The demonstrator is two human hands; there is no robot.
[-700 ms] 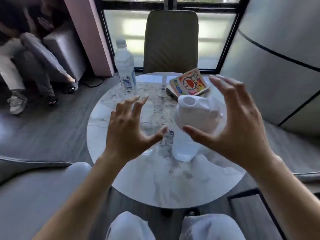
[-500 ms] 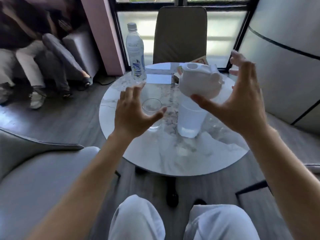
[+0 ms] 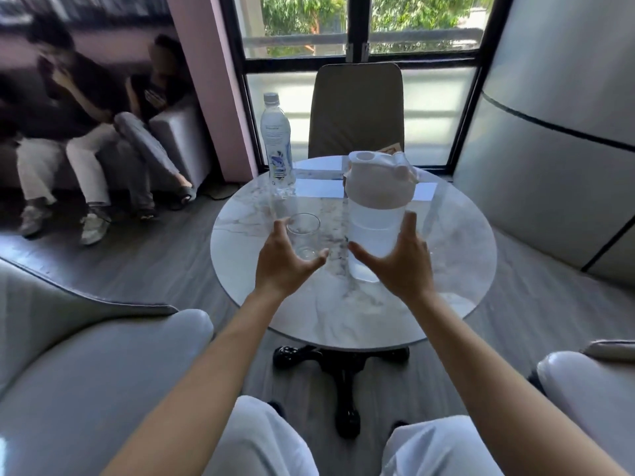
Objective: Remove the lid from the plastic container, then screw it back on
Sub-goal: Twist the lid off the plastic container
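Observation:
A translucent plastic container [image 3: 375, 235] with water in it stands upright on the round marble table [image 3: 457, 255]. Its white lid [image 3: 379, 182] with a flip spout sits on top. My right hand [image 3: 400, 259] is spread open just in front of the container's lower half, thumb at its left side, fingers at its right; I cannot tell if it touches. My left hand [image 3: 287, 259] hovers open to the left, in front of a small clear glass [image 3: 304, 235], holding nothing.
A capped water bottle [image 3: 276, 142] stands at the table's far left edge. A card box [image 3: 391, 149] peeks out behind the lid. A brown chair [image 3: 357, 108] faces me across the table. Grey armchair arms flank my knees. Two people sit on a sofa at left.
The view has pulled back and tilted up. Both hands have dropped lower and come closer together; the right hand has gone from beside the lid down to the container's lower half.

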